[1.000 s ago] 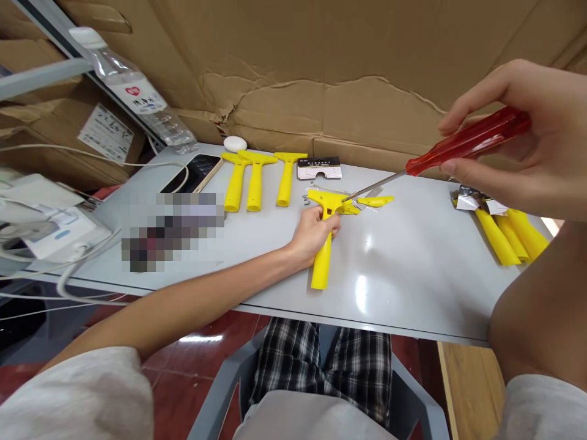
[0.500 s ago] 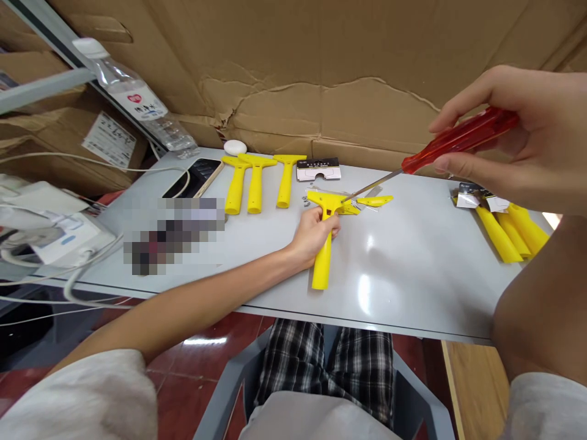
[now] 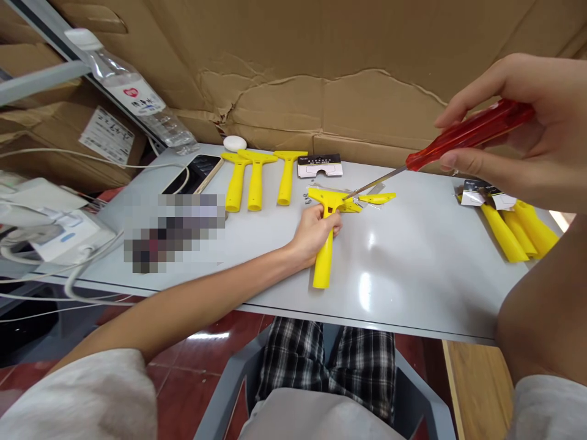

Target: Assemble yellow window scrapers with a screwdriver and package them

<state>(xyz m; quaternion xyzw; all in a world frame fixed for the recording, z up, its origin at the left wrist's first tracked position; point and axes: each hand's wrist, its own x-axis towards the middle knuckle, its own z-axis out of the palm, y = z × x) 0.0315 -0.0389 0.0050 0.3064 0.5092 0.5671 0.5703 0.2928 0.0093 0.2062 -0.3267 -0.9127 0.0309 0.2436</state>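
Observation:
My left hand (image 3: 316, 235) is wrapped round the neck of a yellow scraper (image 3: 323, 263), whose wide head points away from me. In my right hand (image 3: 518, 134) is a screwdriver with a clear red handle (image 3: 472, 133). Its metal shaft slants down to the left, and the tip meets the right part of the scraper's head. Just behind and right of that head lie loose yellow scraper pieces (image 3: 378, 198) on clear plastic wrap. Tiny metal screws (image 3: 307, 198) sit to the left of the head, too small to make out well.
Three yellow scrapers (image 3: 255, 183) lie at the back left, near a black-and-white card (image 3: 320, 165) and a phone (image 3: 197, 173). More yellow handles (image 3: 504, 232) with cards are at the right. A water bottle (image 3: 137, 95), white cables and a power strip (image 3: 68, 229) occupy the left. Cardboard (image 3: 367, 116) stands behind.
The view has shifted slightly. My left hand still grips the scraper, and the screwdriver tip stays at its head; my right hand sits a little farther right and higher in view.

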